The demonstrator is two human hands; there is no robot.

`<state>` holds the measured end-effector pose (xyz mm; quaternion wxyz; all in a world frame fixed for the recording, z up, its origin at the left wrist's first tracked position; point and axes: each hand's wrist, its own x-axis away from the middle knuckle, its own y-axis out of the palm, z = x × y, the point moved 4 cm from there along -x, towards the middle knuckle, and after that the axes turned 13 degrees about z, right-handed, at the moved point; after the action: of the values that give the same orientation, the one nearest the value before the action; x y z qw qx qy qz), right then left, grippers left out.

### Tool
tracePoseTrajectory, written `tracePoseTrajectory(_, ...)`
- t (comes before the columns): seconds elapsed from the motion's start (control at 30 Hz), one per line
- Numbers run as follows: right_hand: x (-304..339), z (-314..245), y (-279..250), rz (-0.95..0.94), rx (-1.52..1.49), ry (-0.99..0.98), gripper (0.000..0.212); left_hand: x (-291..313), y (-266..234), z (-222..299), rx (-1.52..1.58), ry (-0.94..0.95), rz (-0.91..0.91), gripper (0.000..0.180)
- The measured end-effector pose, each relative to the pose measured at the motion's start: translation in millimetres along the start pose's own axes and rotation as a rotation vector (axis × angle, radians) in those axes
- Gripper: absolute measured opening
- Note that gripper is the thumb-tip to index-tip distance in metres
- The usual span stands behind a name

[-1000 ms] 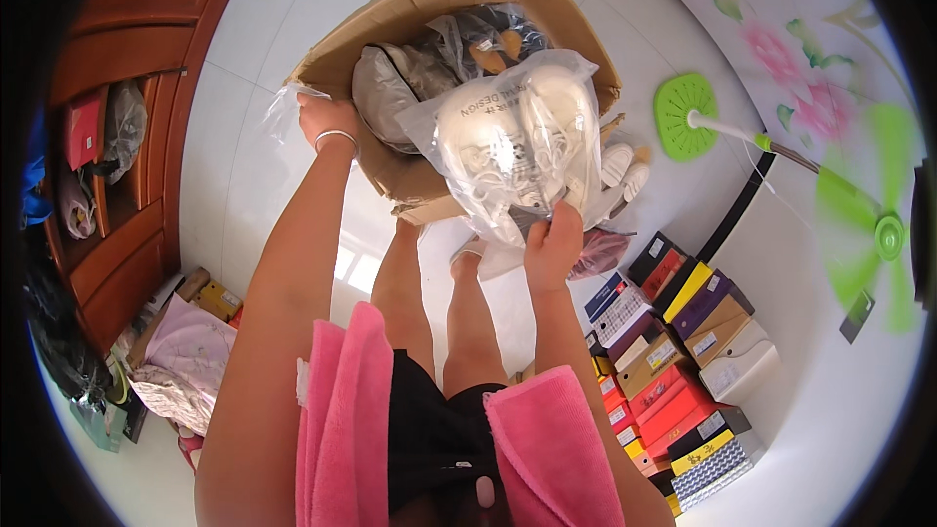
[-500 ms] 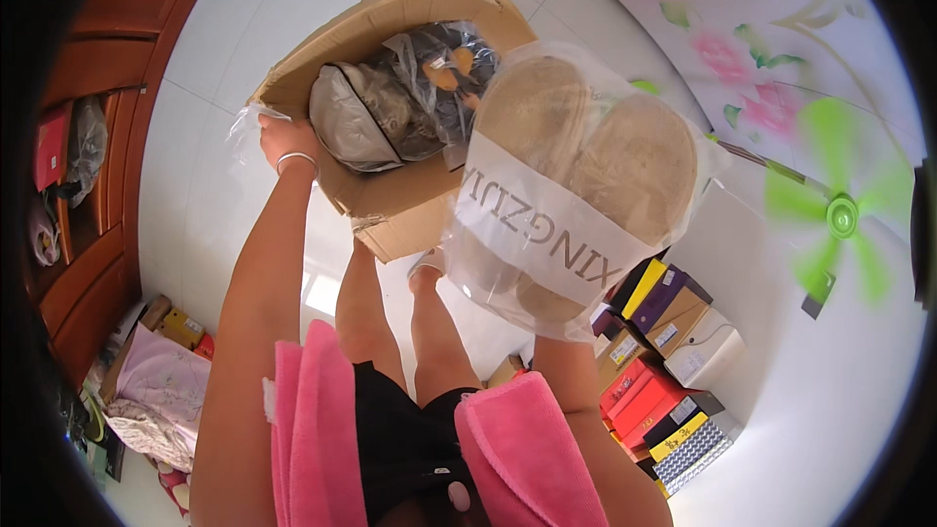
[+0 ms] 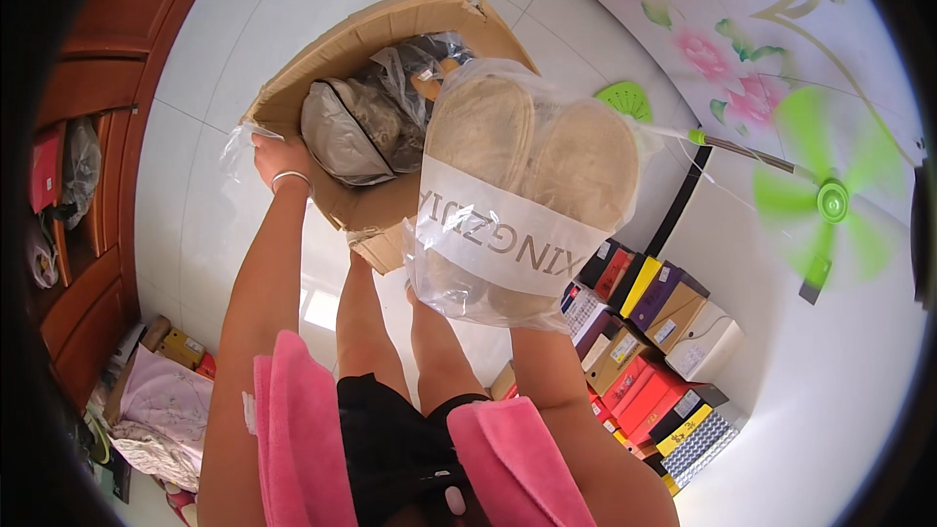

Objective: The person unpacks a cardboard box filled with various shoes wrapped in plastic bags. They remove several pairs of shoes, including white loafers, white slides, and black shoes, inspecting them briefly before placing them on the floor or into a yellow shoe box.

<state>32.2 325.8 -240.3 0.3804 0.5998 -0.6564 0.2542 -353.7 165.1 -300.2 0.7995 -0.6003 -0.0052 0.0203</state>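
A pair of tan slippers [image 3: 480,132] fills a clear plastic bag [image 3: 444,268] with a white printed band, raised in front of me right of centre. My right forearm [image 3: 556,371] rises behind this bag, which hides my right hand; the bag appears held from behind. My left hand [image 3: 283,164] is closed on the left rim of an open, tilted cardboard box [image 3: 376,24], with loose clear film [image 3: 239,151] beside the fingers. Inside the box sit a beige dark-edged pouch [image 3: 342,132] in plastic and a clear-wrapped dark item [image 3: 427,86] with orange-brown parts, partly covered by the slippers.
A green fan [image 3: 832,201] on a pole stands at the right, its blades blurred. Several shoe boxes [image 3: 649,385] are stacked at the lower right. Along the left is a reddish wooden cabinet [image 3: 93,283]; folded cloth [image 3: 166,390] lies near its foot.
The bagged slippers have shifted left, covering more of the box's contents. The box has moved slightly left, with my left hand still on its rim. More of the fan's green base shows.
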Motion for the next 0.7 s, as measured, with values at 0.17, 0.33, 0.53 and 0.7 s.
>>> tracePoseTrajectory(0.17, -1.8, 5.0, 1.6, 0.002, 0.001, 0.01, 0.027, 0.0, -3.7, 1.2, 0.007, -0.001, -0.017, 0.036)
tracePoseTrajectory(0.33, -3.4, 8.8, 2.2, 0.007, -0.003, 0.018, 0.027, 1.4, -5.3, 5.3, 0.006, -0.024, -0.03, 0.037)
tracePoseTrajectory(0.53, -3.2, 10.1, -3.1, 0.016, -0.006, 0.033, 0.027, 0.1, -1.2, 2.3, -0.002, 0.033, 0.015, 0.04)
tracePoseTrajectory(0.7, -4.4, 11.8, -7.5, 0.02, -0.007, 0.038, 0.027, 0.7, -1.1, 3.3, -0.005, 0.05, 0.043, 0.037)
